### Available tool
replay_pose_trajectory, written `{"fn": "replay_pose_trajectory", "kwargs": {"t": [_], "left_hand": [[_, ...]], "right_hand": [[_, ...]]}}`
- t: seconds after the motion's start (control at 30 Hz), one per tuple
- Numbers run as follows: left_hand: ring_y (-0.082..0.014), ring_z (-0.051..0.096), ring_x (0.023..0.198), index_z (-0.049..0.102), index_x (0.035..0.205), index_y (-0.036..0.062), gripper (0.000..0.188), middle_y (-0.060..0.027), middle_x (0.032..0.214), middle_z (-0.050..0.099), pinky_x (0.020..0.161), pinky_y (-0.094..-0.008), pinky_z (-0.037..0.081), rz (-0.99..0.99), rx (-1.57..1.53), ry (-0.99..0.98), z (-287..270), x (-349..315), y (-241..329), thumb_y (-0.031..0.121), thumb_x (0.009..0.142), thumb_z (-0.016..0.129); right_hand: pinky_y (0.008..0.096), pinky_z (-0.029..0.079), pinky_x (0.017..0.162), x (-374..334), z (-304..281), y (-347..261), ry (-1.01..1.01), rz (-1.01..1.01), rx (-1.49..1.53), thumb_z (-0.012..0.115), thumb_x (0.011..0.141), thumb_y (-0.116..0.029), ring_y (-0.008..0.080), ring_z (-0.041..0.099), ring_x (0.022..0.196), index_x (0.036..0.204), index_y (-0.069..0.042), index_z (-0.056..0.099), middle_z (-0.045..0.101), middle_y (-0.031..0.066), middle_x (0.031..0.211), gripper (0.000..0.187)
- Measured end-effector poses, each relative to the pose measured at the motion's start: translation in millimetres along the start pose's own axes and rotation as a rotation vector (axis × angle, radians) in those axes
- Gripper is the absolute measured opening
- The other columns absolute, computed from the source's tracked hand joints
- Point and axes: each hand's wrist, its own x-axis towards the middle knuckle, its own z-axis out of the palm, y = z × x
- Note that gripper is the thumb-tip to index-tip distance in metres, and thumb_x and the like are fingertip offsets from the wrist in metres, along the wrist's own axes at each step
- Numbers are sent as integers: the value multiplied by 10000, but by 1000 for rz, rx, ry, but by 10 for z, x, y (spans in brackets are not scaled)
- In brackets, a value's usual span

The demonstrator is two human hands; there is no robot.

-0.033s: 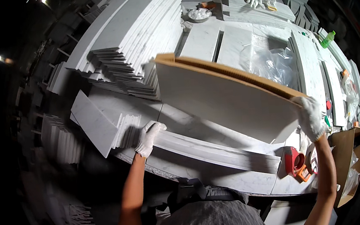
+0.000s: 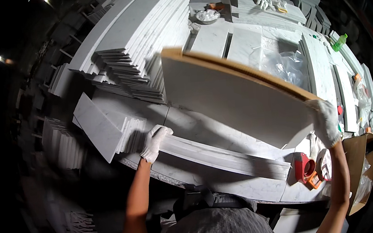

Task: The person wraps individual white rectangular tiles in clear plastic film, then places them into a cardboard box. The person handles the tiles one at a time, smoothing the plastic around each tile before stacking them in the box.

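My right hand point(image 2: 325, 121), in a white knit glove, grips the right end of a long, narrow cardboard box point(image 2: 238, 98). The box stands on its edge, with a white outer face toward me and a brown rim on top. What lies inside it is hidden. My left hand point(image 2: 155, 141), gloved too, is closed over the left end of a low stack of long white marble strips point(image 2: 225, 155), near the table's front edge. Its fingertips are partly hidden. Left of that hand are several short stone pieces point(image 2: 131, 130) and a slanted marble slab point(image 2: 98, 126).
Tall stacks of marble slabs point(image 2: 131, 41) rise behind the left hand. Beyond the box lies clear plastic wrap point(image 2: 288, 65). A red tape dispenser point(image 2: 304, 167) sits by my right forearm, near an open carton point(image 2: 358, 168). A green bottle point(image 2: 340, 41) stands far right.
My right hand has shifted slightly to the right, and the box has tilted or slid a little with it. My left hand stays on the marble strips.
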Motion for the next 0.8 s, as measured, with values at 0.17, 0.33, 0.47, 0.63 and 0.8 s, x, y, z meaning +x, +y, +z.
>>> {"fn": "replay_pose_trajectory", "kwargs": {"t": [0.17, 0.33, 0.47, 0.63, 0.8], "left_hand": [[-115, 611, 904, 676, 906, 42, 192, -33, 903, 689, 911, -283, 460, 24, -6, -31, 104, 12, 95, 200, 977, 594], [-112, 599, 916, 656, 919, 40, 197, -32, 917, 662, 895, -274, 452, -35, -105, -44, 104, -37, 158, 209, 983, 577], [-122, 600, 932, 659, 928, 41, 201, -38, 923, 664, 902, -283, 451, 42, -70, -74, 110, -66, 234, 214, 982, 571], [-142, 585, 924, 660, 945, 56, 222, -46, 934, 651, 900, -305, 449, 40, -18, -77, 140, -36, 171, 250, 976, 556], [-145, 587, 916, 656, 937, 54, 221, -51, 934, 650, 875, -311, 465, -10, -50, -55, 126, -91, 225, 252, 974, 564]], "right_hand": [[213, 448, 822, -693, -522, 445, 261, 807, 509, 474, 1053, -271, 69, 562, 971, 1313, 22, 578, 622, 39, 1124, 406], [233, 490, 706, -755, -565, -78, 476, 1142, 835, 535, 1017, -382, 88, 602, 806, 1193, -16, 626, 657, 33, 963, 416], [253, 550, 706, -968, -105, -484, 459, 1294, 1385, 565, 1007, -344, 123, 664, 778, 1229, -52, 607, 694, 47, 970, 369], [342, 503, 940, -1887, 457, -355, 134, 858, 549, 581, 971, -189, 244, 603, 1063, 1301, -23, 536, 609, 88, 1175, 372], [298, 502, 704, -1415, 330, -1003, 667, 1348, 1983, 534, 1027, -241, 156, 605, 777, 1084, -20, 565, 593, 50, 837, 230]]}}
